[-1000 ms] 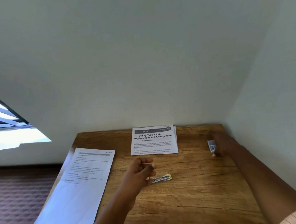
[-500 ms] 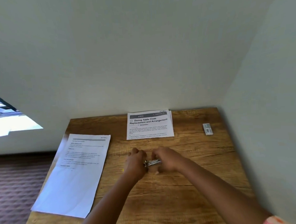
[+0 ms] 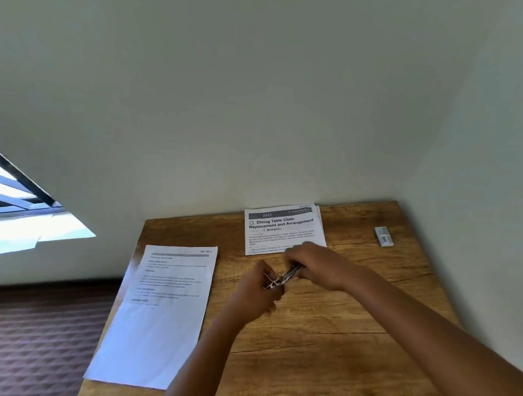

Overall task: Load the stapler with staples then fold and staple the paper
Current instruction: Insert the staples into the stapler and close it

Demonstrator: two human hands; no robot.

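A small metal stapler (image 3: 284, 277) is held above the middle of the wooden table (image 3: 322, 346). My left hand (image 3: 256, 292) grips its near end and my right hand (image 3: 315, 264) grips its far end; the stapler looks partly pulled open, tilted up to the right. A small grey staple box (image 3: 384, 236) lies at the far right of the table, apart from both hands. A flat printed sheet (image 3: 160, 309) lies on the left. A folded printed stack (image 3: 283, 230) sits at the far edge, its near edge partly hidden by my right hand.
Walls close the table on the far and right sides. The left table edge drops to a patterned carpet (image 3: 40, 345). A window (image 3: 8, 193) shows at the far left.
My right hand left the staple box at the far right and joined my left hand on the stapler. Both hands lifted the stapler off the table and it now tilts.
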